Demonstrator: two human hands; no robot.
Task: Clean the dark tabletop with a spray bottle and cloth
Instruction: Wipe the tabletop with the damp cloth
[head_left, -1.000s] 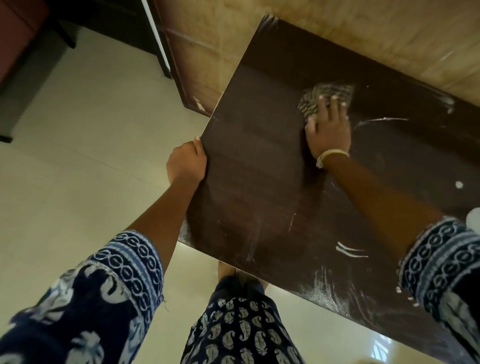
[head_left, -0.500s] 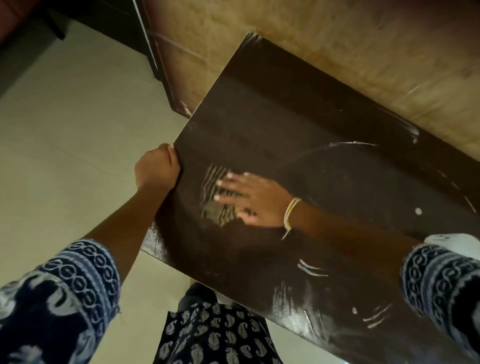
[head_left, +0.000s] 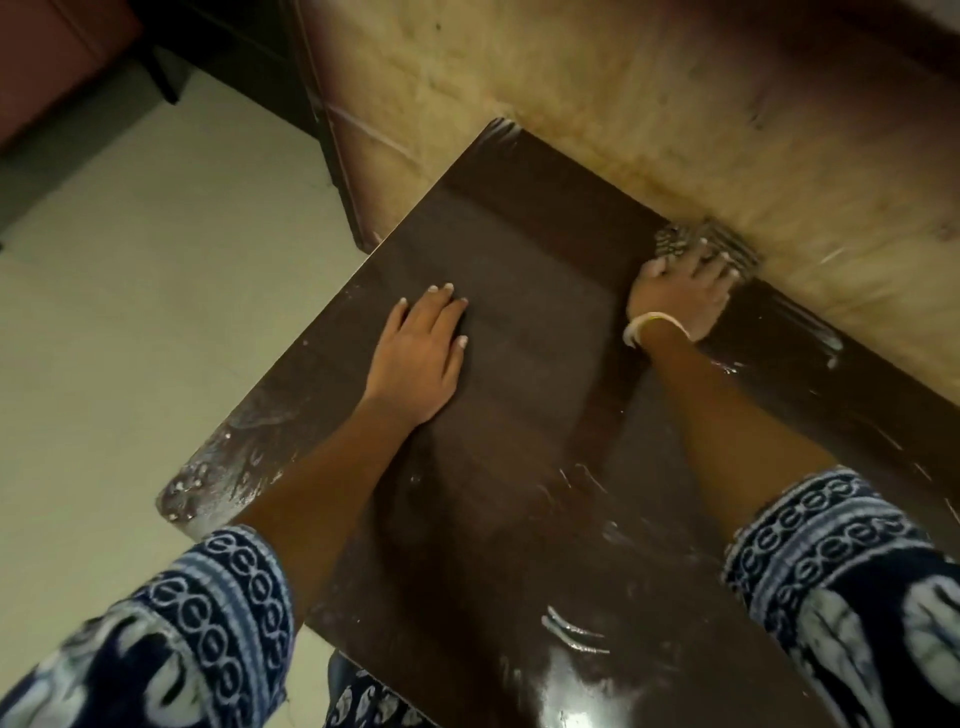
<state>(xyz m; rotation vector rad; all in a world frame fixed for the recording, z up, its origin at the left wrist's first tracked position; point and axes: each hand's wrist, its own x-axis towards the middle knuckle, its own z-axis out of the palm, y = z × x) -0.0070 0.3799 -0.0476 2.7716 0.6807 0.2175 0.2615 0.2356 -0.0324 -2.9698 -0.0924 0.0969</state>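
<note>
The right hand (head_left: 680, 293) presses a striped cloth (head_left: 701, 247) flat at the far edge of the dark bench (head_left: 519, 441), against the tan wall (head_left: 623, 104), its grip spread with straight fingers. The left hand (head_left: 421, 353) lies flat, grip wide, near the bench's left edge. White smears (head_left: 571, 631) streak the near side
</note>
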